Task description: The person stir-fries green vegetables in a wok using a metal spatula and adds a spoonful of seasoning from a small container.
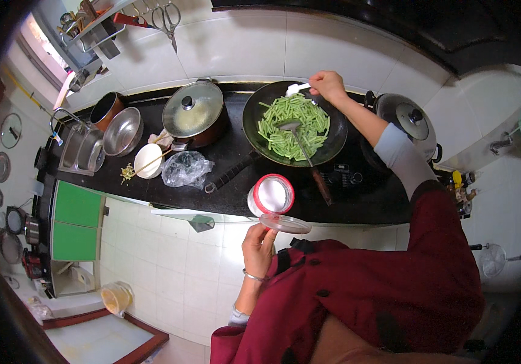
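Over the far rim of a black wok [252,119], my right hand [327,85] holds a small white spoon [297,88] heaped with white granules. Cut green beans [283,136] fill the wok, and a metal spatula [302,146] with a wooden handle rests in them. My left hand [259,249] pinches the raised clear lid [286,224] of a red-rimmed jar [255,200]. White granules [273,194] show inside the jar, which stands at the counter's front edge. The wok's wrapped handle [233,172] points toward the front left.
Left of the wok stand a glass-lidded pot [193,109], a crumpled plastic bag [186,169], a white bowl [149,160] with chopsticks across it, and a steel basin [123,132] by the sink [78,148]. A large lidded pot [406,116] is beside my right forearm. Scissors [167,22] hang on the wall.
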Demonstrator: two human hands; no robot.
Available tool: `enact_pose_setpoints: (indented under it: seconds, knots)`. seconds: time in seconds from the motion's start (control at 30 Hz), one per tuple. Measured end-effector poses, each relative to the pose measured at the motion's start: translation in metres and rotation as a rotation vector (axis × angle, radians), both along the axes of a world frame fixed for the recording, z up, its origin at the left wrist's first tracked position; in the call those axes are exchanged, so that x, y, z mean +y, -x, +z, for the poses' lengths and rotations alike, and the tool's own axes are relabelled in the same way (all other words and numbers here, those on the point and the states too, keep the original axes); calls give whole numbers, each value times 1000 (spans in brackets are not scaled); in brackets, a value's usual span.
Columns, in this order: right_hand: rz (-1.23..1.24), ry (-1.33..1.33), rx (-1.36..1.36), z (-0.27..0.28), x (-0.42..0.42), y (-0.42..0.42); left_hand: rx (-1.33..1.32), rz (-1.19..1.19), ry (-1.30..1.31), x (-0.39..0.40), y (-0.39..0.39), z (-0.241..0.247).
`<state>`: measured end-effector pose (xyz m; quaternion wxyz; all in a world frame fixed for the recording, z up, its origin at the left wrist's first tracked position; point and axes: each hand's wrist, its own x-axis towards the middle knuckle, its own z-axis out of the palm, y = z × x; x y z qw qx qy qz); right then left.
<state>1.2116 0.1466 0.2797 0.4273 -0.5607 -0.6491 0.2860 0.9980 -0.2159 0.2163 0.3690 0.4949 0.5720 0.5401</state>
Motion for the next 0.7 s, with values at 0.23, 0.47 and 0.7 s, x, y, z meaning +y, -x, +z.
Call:
enact_pose_setpoints:
  seconds: [0.23, 0.47, 0.7]
  knots:
    - [-22, 63, 243, 5, -5, -17, -54, -15, 11, -6, 1, -5]
    - [33, 4, 74, -3, -45, -54, -24, -17, 53, -8, 1, 2]
    - [205, -612, -407, -7, -78, -53, -86, -59, 20, 0, -1, -5]
